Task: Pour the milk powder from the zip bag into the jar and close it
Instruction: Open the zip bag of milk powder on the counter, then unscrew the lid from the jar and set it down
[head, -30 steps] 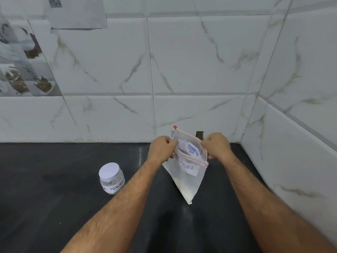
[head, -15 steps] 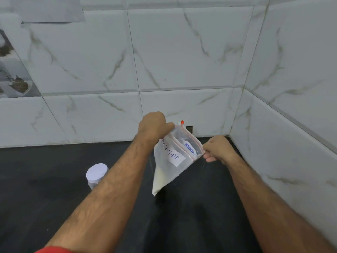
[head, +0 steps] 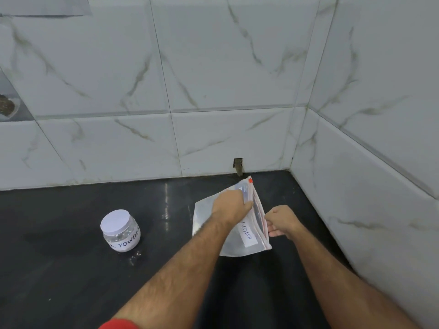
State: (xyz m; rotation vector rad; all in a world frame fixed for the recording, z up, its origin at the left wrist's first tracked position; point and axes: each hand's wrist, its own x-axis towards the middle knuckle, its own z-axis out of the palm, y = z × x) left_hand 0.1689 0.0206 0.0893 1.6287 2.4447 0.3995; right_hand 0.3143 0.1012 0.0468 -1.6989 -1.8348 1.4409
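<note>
A clear zip bag [head: 205, 216] with a handwritten white label and a pink zip strip lies flat on the black counter [head: 71, 269], its mouth facing right. My left hand [head: 231, 206] lies on top of it and pinches the upper lip of the mouth. My right hand [head: 281, 220] pinches the other lip at the bag's right edge. A small clear jar [head: 121, 232] marked "POWDER", with its white lid on, stands on the counter to the left of the bag, apart from both hands.
White marble-look tiled walls [head: 213, 91] meet in a corner at the back right, close behind and right of the bag. A small dark notch [head: 238, 166] sits in the wall base just behind the bag.
The bag was held up and tilted between both hands; it now lies flat on the counter with its mouth to the right. Both hands came down with it.
</note>
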